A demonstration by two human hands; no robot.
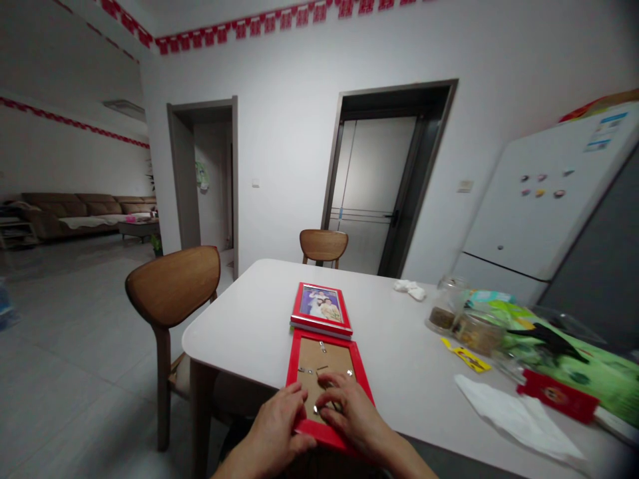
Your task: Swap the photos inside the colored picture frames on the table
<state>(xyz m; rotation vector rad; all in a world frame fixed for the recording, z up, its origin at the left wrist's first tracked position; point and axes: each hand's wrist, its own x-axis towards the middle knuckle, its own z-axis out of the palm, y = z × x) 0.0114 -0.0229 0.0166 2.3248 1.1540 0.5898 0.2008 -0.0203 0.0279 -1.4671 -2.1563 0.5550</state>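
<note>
A red picture frame (pixel 294 362) lies face down at the near edge of the table, its brown backing board (pixel 312 386) facing up. Small metal clips (pixel 322 346) sit on the board near its edges. My left hand (pixel 274 426) grips the frame's lower left corner, fingers along the side and thumb on the bottom rim. Over the lower right of the board, my right hand (pixel 357 409) has its fingers curled beside a metal clip (pixel 316 410); what lies between the fingertips is hidden. Just beyond, a second red frame with a photo (pixel 322 305) lies face up.
On the white table (pixel 239 319), glass jars (pixel 444 309), a yellow packet (pixel 469 358), a red box (pixel 556 396), white tissue (pixel 514 412) and a green bag (pixel 594 366) crowd the right. Wooden chairs (pixel 174 286) stand at the left and far side.
</note>
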